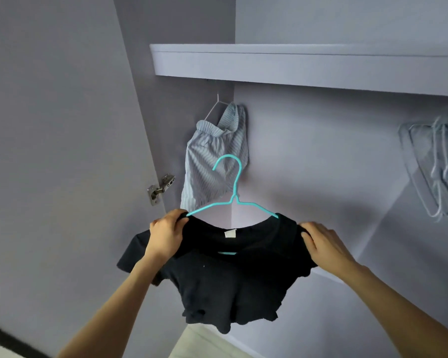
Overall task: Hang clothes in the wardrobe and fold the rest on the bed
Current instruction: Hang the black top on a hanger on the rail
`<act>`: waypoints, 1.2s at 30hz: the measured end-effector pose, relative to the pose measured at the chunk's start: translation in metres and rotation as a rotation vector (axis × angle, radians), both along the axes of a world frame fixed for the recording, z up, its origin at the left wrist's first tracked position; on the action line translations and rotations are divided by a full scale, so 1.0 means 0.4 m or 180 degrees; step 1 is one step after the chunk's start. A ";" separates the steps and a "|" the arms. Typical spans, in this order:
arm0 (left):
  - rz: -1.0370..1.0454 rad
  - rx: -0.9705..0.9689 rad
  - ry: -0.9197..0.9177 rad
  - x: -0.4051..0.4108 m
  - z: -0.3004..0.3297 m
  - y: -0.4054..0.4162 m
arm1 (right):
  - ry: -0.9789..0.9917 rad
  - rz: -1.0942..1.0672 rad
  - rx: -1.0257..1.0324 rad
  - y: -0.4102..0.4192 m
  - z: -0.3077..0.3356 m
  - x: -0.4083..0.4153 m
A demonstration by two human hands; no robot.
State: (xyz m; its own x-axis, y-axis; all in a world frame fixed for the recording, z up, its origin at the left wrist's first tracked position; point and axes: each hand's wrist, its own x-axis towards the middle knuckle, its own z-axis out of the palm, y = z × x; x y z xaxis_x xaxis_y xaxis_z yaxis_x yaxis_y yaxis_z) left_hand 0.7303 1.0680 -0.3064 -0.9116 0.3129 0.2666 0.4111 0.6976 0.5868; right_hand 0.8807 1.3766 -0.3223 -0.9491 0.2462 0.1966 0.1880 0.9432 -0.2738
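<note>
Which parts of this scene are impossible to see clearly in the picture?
Head view:
- Wardrobe rail: hidden behind the shelf.
- Empty hangers: blurred, cut by the right edge; number unclear.
- Teal hanger: arms covered by the black T-shirt.
- Bed: outside the frame.

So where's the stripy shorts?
In the head view, the shorts hang in the wardrobe's back left corner under the shelf, just behind the teal hanger.
</note>
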 end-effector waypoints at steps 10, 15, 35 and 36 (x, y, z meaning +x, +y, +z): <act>-0.0506 0.0418 -0.0743 -0.076 0.040 0.113 | 0.0252 -0.0880 0.0538 0.004 0.053 0.043; -0.0698 0.0542 -0.0320 -0.113 0.115 0.162 | 0.0271 -0.1608 0.0272 -0.062 0.082 0.011; -0.0084 -0.0348 0.1874 -0.425 0.434 0.203 | 0.1000 -0.1248 -0.0681 -0.171 0.261 -0.538; -0.0088 -0.0384 0.1917 -0.433 0.431 0.201 | 0.0997 -0.1255 -0.0723 -0.170 0.266 -0.562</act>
